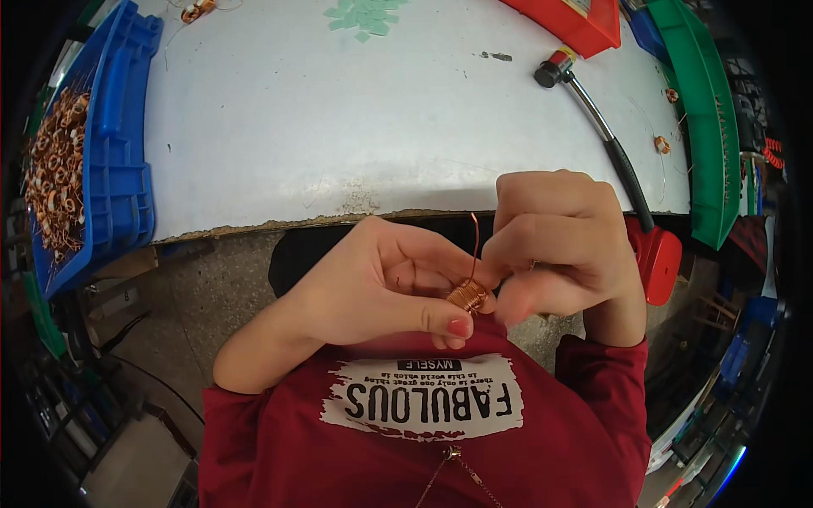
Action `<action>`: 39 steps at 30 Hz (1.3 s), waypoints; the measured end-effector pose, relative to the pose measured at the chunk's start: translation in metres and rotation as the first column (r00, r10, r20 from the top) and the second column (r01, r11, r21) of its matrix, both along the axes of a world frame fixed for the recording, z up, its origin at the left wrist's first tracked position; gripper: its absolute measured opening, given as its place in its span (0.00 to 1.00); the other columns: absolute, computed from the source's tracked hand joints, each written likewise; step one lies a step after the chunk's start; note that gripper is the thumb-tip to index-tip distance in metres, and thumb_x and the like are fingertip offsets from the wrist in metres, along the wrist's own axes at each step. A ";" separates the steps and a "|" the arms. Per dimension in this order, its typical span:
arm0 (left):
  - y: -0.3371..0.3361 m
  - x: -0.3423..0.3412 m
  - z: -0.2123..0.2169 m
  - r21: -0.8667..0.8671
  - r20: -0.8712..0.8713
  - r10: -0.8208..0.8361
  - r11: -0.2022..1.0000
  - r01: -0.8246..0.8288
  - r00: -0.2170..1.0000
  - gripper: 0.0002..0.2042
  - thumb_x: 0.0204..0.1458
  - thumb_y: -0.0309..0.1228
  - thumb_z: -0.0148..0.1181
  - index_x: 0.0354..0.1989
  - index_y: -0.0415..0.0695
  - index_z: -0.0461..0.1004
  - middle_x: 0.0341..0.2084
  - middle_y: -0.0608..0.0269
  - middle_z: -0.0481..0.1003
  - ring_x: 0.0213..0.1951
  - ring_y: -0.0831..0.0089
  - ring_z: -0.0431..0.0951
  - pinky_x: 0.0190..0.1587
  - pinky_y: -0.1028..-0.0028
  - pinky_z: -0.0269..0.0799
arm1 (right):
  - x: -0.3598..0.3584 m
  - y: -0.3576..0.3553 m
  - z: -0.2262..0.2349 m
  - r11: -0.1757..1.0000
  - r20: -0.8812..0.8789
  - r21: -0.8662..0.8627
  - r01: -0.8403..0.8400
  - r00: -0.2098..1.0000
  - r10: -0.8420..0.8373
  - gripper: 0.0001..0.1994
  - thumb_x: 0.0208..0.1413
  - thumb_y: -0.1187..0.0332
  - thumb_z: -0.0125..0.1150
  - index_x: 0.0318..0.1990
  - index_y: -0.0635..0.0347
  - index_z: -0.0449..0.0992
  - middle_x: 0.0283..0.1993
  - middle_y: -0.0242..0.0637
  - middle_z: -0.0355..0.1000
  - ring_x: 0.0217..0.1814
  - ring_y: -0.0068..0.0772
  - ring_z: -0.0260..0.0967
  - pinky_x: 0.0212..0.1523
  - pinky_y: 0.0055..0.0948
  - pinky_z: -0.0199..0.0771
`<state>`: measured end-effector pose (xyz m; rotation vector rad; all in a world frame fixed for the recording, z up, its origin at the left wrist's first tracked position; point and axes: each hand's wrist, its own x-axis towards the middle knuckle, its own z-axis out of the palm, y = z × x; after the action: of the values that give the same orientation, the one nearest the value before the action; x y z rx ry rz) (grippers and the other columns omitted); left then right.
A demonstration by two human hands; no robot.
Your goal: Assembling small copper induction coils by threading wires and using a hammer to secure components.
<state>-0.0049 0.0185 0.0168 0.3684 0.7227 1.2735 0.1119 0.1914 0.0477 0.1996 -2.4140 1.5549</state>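
A small copper wire coil [467, 295] sits between the thumb and fingers of my left hand [364, 284], just in front of the table edge and above my lap. One loose wire end [475, 241] rises from the coil, slightly bent at its tip. Close against the coil's right side, my right hand [563, 241] is closed with thumb and forefinger pinched together. Whatever lies in that pinch is hidden by the fingers; it may be thin wire.
At left a blue crate [118, 144] holds many copper coils [61, 182]. A rubber mallet [597, 118] lies at right, beside loose coils [662, 145] and a green bin [707, 127]. Farther back are pale green pieces [364, 17] and a red bin [584, 30]. A red object [659, 267] stands by my right forearm.
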 end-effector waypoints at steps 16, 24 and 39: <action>-0.007 0.004 -0.027 0.079 0.223 0.132 0.985 -0.153 0.966 0.11 0.46 0.19 0.65 0.37 0.32 0.72 0.34 0.46 0.78 0.24 0.68 0.79 0.32 0.77 0.77 | -0.024 -0.016 0.004 0.934 -0.229 0.280 0.224 0.960 -0.161 0.15 0.56 0.65 0.54 0.19 0.60 0.71 0.18 0.29 0.62 0.15 0.22 0.50 0.18 0.20 0.54; -0.012 0.013 -0.025 0.061 0.280 0.111 0.989 -0.133 0.954 0.13 0.46 0.20 0.65 0.40 0.33 0.71 0.36 0.43 0.77 0.22 0.66 0.78 0.34 0.76 0.76 | -0.010 -0.025 -0.017 0.791 0.627 -0.474 0.386 0.779 -0.004 0.20 0.63 0.62 0.48 0.18 0.59 0.70 0.19 0.29 0.64 0.16 0.20 0.49 0.19 0.16 0.49; -0.015 0.005 -0.026 0.160 0.198 0.361 0.905 -0.393 0.911 0.24 0.55 0.29 0.59 0.57 0.35 0.60 0.47 0.43 0.69 0.29 0.72 0.75 0.28 0.78 0.72 | 0.021 -0.045 -0.036 0.681 0.319 -0.675 0.284 0.945 -0.077 0.06 0.52 0.74 0.61 0.36 0.66 0.76 0.27 0.34 0.71 0.23 0.22 0.63 0.23 0.15 0.58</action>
<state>0.0005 0.0032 -0.0092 0.2856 0.5424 1.7323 0.1326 0.1461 0.0122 -0.4245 -1.7002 2.3919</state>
